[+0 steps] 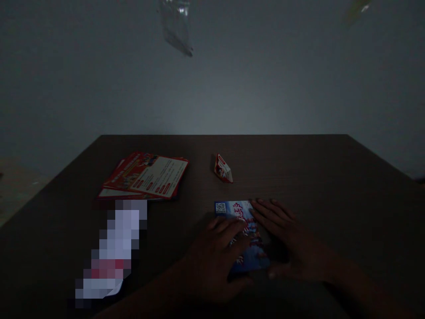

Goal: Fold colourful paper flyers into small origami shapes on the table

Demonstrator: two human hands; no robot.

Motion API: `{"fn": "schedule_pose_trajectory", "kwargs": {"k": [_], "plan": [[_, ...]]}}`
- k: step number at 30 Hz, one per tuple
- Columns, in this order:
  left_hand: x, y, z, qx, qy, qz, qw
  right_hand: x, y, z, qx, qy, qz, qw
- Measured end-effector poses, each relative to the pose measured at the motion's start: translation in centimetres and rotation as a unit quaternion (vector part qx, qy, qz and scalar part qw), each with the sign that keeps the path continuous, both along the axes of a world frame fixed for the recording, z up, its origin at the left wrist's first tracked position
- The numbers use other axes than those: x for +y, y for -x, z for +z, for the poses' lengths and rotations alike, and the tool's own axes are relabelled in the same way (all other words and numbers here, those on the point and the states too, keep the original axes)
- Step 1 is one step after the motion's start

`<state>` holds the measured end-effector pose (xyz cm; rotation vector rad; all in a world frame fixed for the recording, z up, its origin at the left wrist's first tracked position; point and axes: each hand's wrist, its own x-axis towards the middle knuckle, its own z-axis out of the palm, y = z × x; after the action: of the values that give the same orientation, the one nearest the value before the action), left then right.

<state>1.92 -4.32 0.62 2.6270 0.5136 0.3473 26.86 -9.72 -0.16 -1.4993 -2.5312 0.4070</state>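
Note:
A blue printed leaflet (pixel 250 261) lies on the table in front of me, with a QR code in its far left corner and red lettering along its length. My left hand (pixel 221 252) rests over its left part, fingers stretched across the print and covering some of it. Along the right edge, my right hand (pixel 287 237) lies with its fingers extended, the fingertips touching the paper near the far corner. Just beyond the leaflet stands a small folded paper piece (pixel 223 169), red and white with pointed ends.
A stack of red and cream printed flyers (pixel 149 175) lies at the back left of the dark wooden table (pixel 282 164). Nearer, a pale elongated thing (pixel 114 248) is pixelated beyond recognition. Clear plastic (pixel 177 26) hangs on the wall behind.

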Motion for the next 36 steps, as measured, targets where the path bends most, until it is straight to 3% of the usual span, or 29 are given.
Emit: {"fn": "schedule_pose_trajectory", "kwargs": {"k": [4,10,20,26,32,36], "plan": [[0.1,0.1,0.0,-0.036,-0.004,-0.004,0.999,0.1,-0.3,0.1,0.03,0.004,0.001,1.0],[0.3,0.3,0.1,-0.075,0.003,0.007,0.997,0.0,-0.4,0.5,0.153,-0.037,-0.008,0.987],[-0.1,0.3,0.4,-0.174,0.002,0.023,0.984,0.4,0.6,-0.6,0.326,-0.075,-0.011,0.942],[-0.3,0.6,0.3,-0.247,-0.005,0.164,0.955,-0.2,0.1,0.5,0.433,-0.1,-0.118,0.888],[0.3,0.8,-1.2,-0.276,0.115,0.133,0.945,-0.7,0.5,0.6,0.458,-0.104,-0.103,0.877],[0.8,0.3,-0.8,-0.265,0.256,0.04,0.929,-0.5,1.1,0.8,0.454,-0.08,-0.038,0.887]]}}
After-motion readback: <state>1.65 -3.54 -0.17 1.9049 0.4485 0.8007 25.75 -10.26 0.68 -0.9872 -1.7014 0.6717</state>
